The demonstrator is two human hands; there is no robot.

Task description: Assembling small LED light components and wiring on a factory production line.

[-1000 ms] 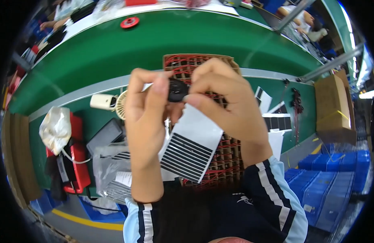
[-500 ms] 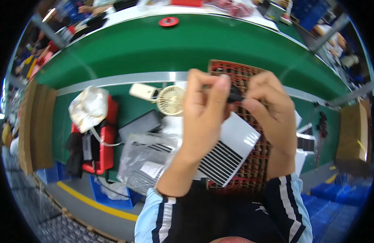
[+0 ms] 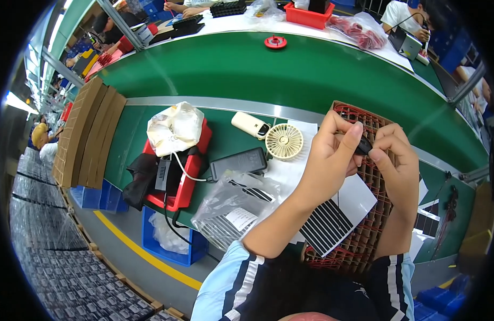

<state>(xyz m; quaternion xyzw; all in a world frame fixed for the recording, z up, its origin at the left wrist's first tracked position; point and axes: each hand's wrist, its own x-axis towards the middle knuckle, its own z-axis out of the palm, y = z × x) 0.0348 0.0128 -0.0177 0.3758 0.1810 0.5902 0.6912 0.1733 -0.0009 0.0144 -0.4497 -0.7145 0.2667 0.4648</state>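
Still, the small black part (image 3: pixel 363 145) sat pinched between both hands, raised over the red grid tray (image 3: pixel 364 235). The view had swung right since a second before; the grip hadn't changed. Left hand (image 3: pixel 332 155) and right hand (image 3: pixel 394 160) curled tight, fingertips meeting, striped panel (image 3: pixel 332 219) below on the counter (image 3: pixel 225 139).

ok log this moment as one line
left hand: pinching small black part | right hand: pinching same part | below: striped panel, red grid tray
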